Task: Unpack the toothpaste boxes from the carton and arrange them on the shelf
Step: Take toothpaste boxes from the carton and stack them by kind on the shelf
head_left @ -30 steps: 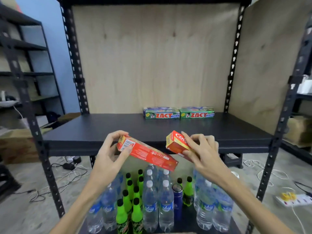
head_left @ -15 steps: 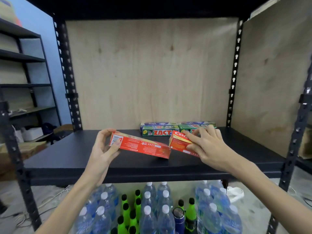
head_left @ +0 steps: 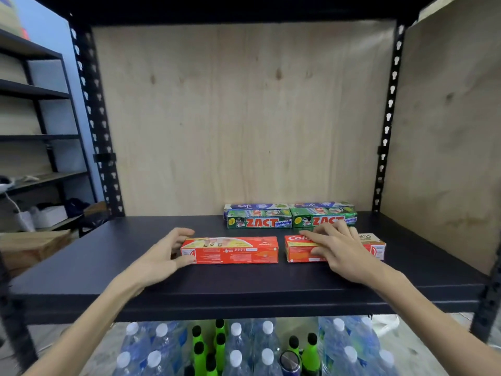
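Observation:
Two red toothpaste boxes lie end to end on the black shelf (head_left: 108, 256). My left hand (head_left: 165, 256) grips the left end of the left red box (head_left: 230, 252), thumb at its front, fingers behind. Over the right red box (head_left: 301, 252) lies my right hand (head_left: 339, 248), fingers curled across its top and thumb on its front face. Behind them, near the plywood back, two green ZACT boxes (head_left: 259, 221) (head_left: 324, 218) stand in a row, with blue-and-white Safi boxes (head_left: 254, 206) right behind. The carton is out of view.
Black perforated uprights (head_left: 95, 118) (head_left: 387, 118) frame the bay; plywood panels close the back and right side. Below the shelf stand several water bottles (head_left: 235, 346) and green bottles (head_left: 219, 340). Another rack (head_left: 40, 137) and a cardboard box (head_left: 32, 248) are at left.
Both hands moved forward and down, bringing the two red boxes from the air onto the shelf, now flat in a line in front of the green boxes.

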Demonstrator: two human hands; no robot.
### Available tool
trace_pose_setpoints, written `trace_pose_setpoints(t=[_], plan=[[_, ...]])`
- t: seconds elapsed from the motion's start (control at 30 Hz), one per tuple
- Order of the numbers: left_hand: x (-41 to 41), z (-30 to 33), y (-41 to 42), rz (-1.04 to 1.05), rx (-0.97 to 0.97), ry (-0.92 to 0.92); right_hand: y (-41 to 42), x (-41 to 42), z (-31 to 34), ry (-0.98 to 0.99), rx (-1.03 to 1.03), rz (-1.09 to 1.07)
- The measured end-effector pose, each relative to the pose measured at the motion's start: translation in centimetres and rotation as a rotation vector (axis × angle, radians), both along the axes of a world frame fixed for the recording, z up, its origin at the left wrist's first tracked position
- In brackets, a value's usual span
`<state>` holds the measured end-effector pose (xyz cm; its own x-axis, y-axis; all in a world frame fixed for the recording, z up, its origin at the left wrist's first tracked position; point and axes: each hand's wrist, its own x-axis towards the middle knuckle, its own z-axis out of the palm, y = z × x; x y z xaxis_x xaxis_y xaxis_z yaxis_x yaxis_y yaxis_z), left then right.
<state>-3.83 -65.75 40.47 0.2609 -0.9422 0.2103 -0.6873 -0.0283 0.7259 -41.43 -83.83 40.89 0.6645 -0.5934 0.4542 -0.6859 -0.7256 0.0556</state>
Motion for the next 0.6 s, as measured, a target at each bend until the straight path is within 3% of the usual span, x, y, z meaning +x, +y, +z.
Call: trace_pose_setpoints(t=[0.3,0.6], plan=[[-1.0,0.5,-2.5,-0.033,0.033,0.016,-2.0,0.1,-1.1,-0.206,0.132,0.081],[-1.9,0.3,-2.8,-0.002,-0.108,0.108,-2.4,-0.8,-1.7,-0.354,0.188,0.039]])
